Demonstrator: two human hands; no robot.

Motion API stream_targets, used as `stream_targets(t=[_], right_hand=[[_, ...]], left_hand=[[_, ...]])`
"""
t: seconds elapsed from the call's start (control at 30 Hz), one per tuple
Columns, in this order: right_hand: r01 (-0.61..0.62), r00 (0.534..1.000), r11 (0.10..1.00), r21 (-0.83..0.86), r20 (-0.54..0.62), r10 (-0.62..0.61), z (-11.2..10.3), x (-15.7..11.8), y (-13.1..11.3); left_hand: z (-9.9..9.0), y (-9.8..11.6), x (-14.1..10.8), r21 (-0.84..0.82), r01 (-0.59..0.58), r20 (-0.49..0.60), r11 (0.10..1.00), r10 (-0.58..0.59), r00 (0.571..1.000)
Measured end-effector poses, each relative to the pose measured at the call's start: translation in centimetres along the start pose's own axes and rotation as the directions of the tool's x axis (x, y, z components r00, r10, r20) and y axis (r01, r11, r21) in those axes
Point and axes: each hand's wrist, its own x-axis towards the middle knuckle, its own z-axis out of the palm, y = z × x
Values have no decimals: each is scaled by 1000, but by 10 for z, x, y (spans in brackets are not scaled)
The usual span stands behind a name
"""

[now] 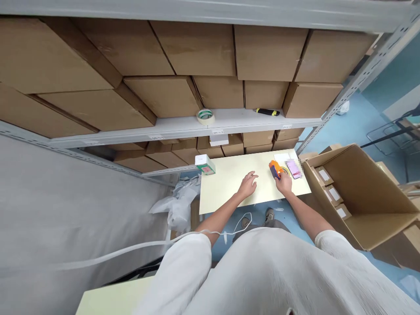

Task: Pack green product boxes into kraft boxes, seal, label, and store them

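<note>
My left hand (248, 185) hovers over or rests on the middle of the pale yellow table (219, 188), fingers apart and holding nothing. On the right part of the table, my right hand (284, 183) is closed on an orange and dark blue tape dispenser (274, 168), with a yellowish tape roll partly hidden by the fingers. Just right of it lies a phone (293, 169) with a pinkish screen, near white paper (281, 157). A small white and green box (205, 164) sits at the table's far left corner.
Cardboard boxes (215, 92) fill the grey shelves ahead. A tape roll (205, 116) and a black and yellow cutter (267, 112) lie on the shelf edge. At right, an open carton (377, 188) holds small labelled boxes. A white cable (141, 246) crosses near my left arm.
</note>
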Motion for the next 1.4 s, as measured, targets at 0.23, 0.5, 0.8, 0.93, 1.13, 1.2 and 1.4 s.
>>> stream_targets(t=[0.23, 0.5, 0.8, 0.93, 1.13, 1.2, 1.4], right_hand=[[-83, 994, 992, 94, -61, 89, 20, 5, 52], [-153, 985, 982, 111, 103, 142, 33, 20, 74], [-187, 980, 966, 178, 104, 170, 64, 27, 94], [-188, 978, 968, 168, 119, 169, 69, 27, 95], [-158, 983, 984, 78, 110, 149, 58, 21, 93], [-103, 994, 993, 59, 53, 100, 52, 20, 92], [84, 996, 996, 22, -13, -84, 35, 24, 74]], left_hand=[[6, 8, 7, 44, 36, 22, 998, -37, 999], [22, 17, 7, 53, 84, 31, 995, -86, 996], [35, 16, 1, 47, 105, 32, 993, -106, 994], [35, 13, -1, 59, 112, 38, 992, -114, 993], [33, 10, 4, 62, 79, 44, 995, -82, 996], [32, 10, 6, 55, 66, 46, 996, -68, 997], [21, 9, 10, 42, 35, 43, 999, -36, 998]])
